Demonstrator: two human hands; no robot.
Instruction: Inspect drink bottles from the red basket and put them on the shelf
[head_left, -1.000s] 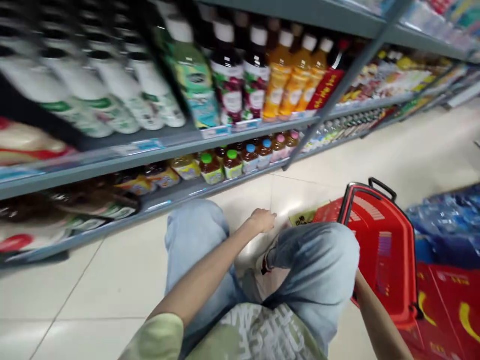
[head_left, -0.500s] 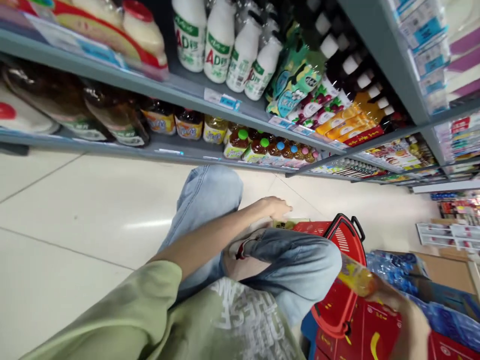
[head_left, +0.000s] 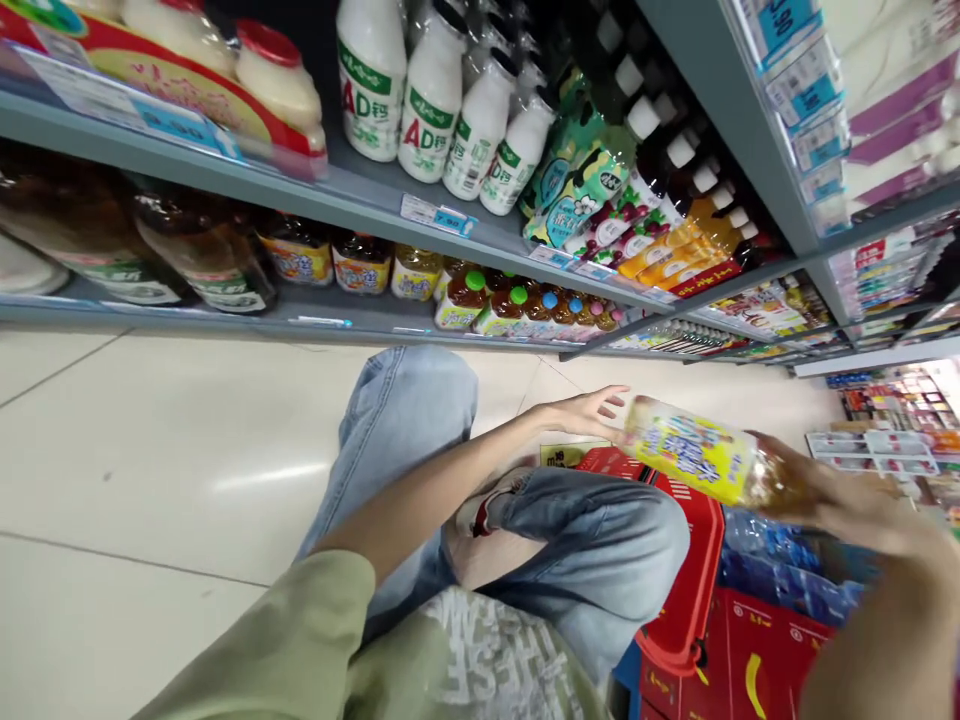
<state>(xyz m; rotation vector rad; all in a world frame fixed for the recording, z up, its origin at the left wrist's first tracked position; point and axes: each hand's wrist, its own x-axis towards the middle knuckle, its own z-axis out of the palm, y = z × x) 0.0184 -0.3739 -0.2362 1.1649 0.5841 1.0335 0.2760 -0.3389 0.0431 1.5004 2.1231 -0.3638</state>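
Note:
I crouch on a shop floor in front of drink shelves. My right hand is wrapped round the cap end of a clear bottle with a yellow label, held sideways above a red shopping basket. My left hand reaches out over my knees with fingers spread, its fingertips close to the bottle's bottom end. A yellow-green carton peeks out behind the basket.
Grey shelves carry white milk-drink bottles, juice bottles and, on the bottom row, small tea bottles with coloured caps. Packs of water bottles and red cartons lie to the right. Pale tiled floor spreads to the left.
My right hand has lifted the yellow-labelled bottle from low by the basket up in front of me. My left hand rose from the basket's edge and spread its fingers toward the bottle.

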